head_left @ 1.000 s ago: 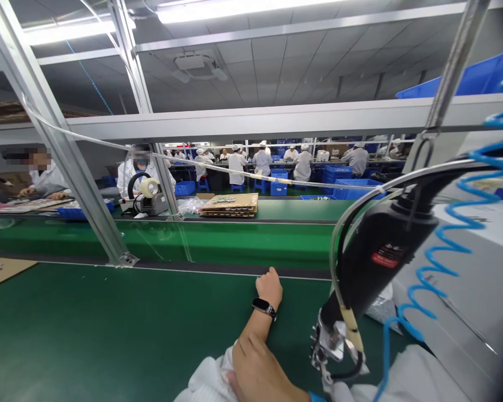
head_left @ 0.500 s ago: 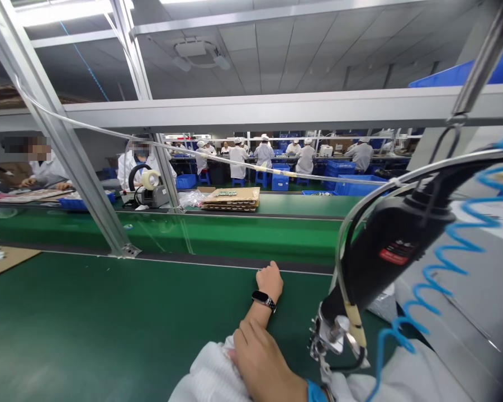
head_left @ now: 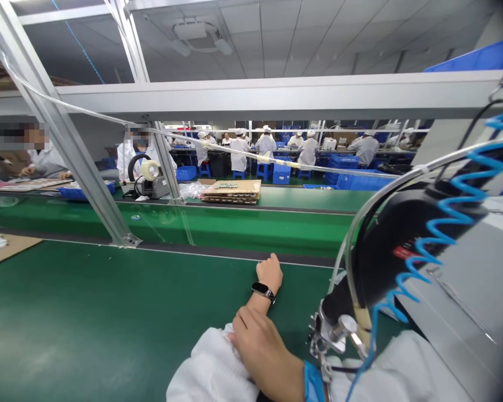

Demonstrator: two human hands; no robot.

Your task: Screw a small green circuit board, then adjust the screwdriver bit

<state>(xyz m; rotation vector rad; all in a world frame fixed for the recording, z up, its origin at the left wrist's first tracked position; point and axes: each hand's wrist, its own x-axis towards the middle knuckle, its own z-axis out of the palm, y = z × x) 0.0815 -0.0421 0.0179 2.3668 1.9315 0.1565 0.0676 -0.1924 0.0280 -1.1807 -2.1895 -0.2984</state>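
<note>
My left hand (head_left: 270, 272) is held over the green work surface (head_left: 121, 312) with its fingers curled into a fist; nothing shows in it. A dark smart band (head_left: 261, 290) sits on that wrist. Across the left forearm lies my right hand (head_left: 264, 343), its fingers wrapped around the edge of the pushed-up white sleeve (head_left: 213, 363). A blue wristband (head_left: 313, 382) circles the right wrist. Just right of both hands hangs a black handheld power tool (head_left: 377, 262) with a metal head (head_left: 333, 329); neither hand holds it. The right fingertips are partly hidden.
A blue coiled cord (head_left: 440, 223) runs in front of the tool. Left stands a metal post (head_left: 88, 167). Beyond the green belt (head_left: 235, 226) are stacked cardboard sheets (head_left: 235, 192) and a tape dispenser (head_left: 153, 181). Several co-workers in white sit farther back.
The view has shifted slightly, so the background sits higher. The coiled cord now crosses more of the black tool. Both hands keep nearly the same pose.
</note>
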